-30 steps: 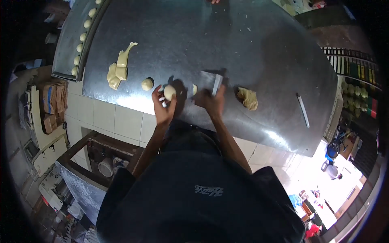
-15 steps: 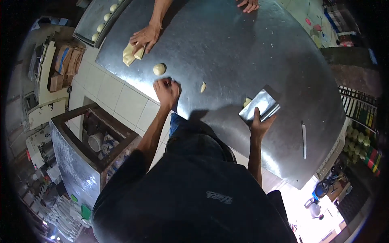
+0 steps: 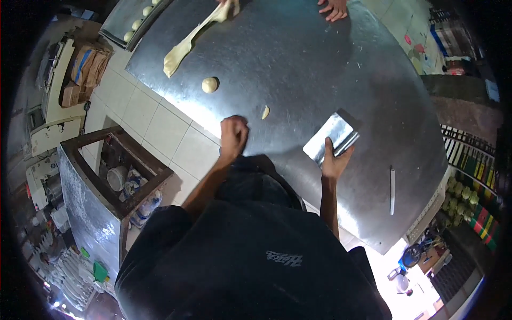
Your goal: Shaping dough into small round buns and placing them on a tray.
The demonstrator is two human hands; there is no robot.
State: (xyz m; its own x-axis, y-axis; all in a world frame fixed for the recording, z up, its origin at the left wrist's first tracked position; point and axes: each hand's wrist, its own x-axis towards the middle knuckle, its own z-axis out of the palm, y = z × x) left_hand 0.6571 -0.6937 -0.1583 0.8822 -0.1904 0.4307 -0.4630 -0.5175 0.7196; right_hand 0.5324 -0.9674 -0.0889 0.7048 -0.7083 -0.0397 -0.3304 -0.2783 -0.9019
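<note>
My right hand (image 3: 336,161) grips a metal dough scraper (image 3: 332,133), its shiny blade above or on the steel table (image 3: 314,69). Curled closed at the table's near edge is my left hand (image 3: 233,137); whatever its fingers cover is hidden. Beyond it sits a round dough ball (image 3: 209,85). A small sliver of dough (image 3: 265,112) lies between my hands, farther forward. At the far left, a co-worker's hand (image 3: 228,4) holds one end of a long stretched dough strip (image 3: 184,49). A co-worker's other hand (image 3: 334,9) rests at the far edge.
A tray (image 3: 118,24) with several dough balls stands at the far left. A thin white stick (image 3: 392,191) lies on the table at right. Left of me is a metal cabinet (image 3: 90,197) with an open-framed top, beside the tiled floor (image 3: 160,133).
The co-worker has pulled the folded dough into a long strip away from me. My left hand moved slightly right and nearer; my right shifted slightly left with the scraper. Dough beside the scraper no longer shows.
</note>
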